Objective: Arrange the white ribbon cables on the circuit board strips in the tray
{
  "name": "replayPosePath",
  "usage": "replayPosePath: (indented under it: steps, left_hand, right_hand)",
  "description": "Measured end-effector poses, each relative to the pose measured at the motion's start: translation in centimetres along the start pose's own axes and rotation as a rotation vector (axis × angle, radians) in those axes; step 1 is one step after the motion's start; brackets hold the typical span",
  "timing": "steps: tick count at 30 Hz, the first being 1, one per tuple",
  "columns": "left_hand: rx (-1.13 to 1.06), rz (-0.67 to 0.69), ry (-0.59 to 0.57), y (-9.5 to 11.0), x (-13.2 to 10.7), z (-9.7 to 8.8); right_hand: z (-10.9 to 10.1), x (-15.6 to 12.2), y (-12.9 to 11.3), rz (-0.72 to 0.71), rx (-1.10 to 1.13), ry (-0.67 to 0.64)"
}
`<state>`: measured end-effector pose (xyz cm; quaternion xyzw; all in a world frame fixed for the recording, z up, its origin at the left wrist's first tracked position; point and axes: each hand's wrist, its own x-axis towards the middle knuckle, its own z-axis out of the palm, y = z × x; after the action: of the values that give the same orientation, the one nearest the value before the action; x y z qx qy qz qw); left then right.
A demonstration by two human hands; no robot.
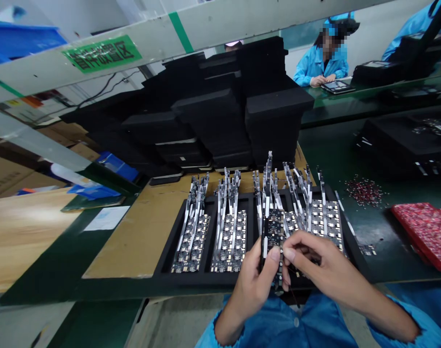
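- A dark circuit board [276, 224] with pale strips was held up over the front of the tray, close to the person's body.
- The left hand [255, 280] gripped it, thumb across its face.
- The right hand [324, 263] had thumb and forefinger drawn together in a pinch at the board's right edge; what lay between them was too small to tell. A thin dark wire [295, 296] hung just below the fingers.
- The step in hand seemed to be fine fingertip work along that edge. The next move, I judged, called for a steady left grip and small, exact finger motion on the right.
- Beneath and behind, a black tray [220, 281] held rows of similar boards [228, 241] in compartments, their pale strips leaning upward.
- To the right lay a heap of small red and silvery parts [365, 190], and nearer, a red pack [425, 229].
- Tall black stacks [220, 125] stood behind the tray; beyond, a co-worker [336, 58] in blue sat at another bench.
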<state>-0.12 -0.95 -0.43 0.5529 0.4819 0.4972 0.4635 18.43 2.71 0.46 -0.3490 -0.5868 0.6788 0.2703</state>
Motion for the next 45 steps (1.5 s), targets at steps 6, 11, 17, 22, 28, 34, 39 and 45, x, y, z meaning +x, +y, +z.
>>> replayPosePath:
  steps: [6, 11, 17, 22, 28, 34, 39, 45]
  left_hand:
    - [0.016, -0.010, 0.015, -0.1, 0.0, 0.0]
    - [-0.018, -0.024, 0.007, -0.3, -0.1, 0.1]
    - [-0.033, -0.039, -0.003, -0.4, -0.3, 0.2]
    - [-0.009, -0.018, 0.003, -0.6, -0.2, 0.1]
    - [0.058, -0.029, 0.022, -0.4, -0.1, 0.1]
    - [0.038, -0.068, 0.069, -1.9, -0.6, -0.1]
    - [-0.069, -0.124, 0.112, -2.9, -1.0, 0.0]
    - [-0.098, -0.154, 0.126, -0.7, -0.6, 0.3]
  right_hand:
    - [0.3, 0.2, 0.1, -0.011, 0.045, 0.002]
    - [0.4, 0.1, 0.3, -0.008, 0.060, 0.015]
    - [0.5, 0.1, 0.4, 0.030, 0.136, 0.017]
    - [0.6, 0.3, 0.4, 0.006, 0.138, 0.020]
    - [0.4, 0.4, 0.3, 0.002, 0.117, 0.005]
    - [0.4, -0.2, 0.3, -0.010, 0.081, -0.017]
    - [-2.5, -1.2, -0.7, -0.194, -0.462, 0.211]
    - [-13.4, -0.6, -0.8, -0.032, -0.948, 0.709]
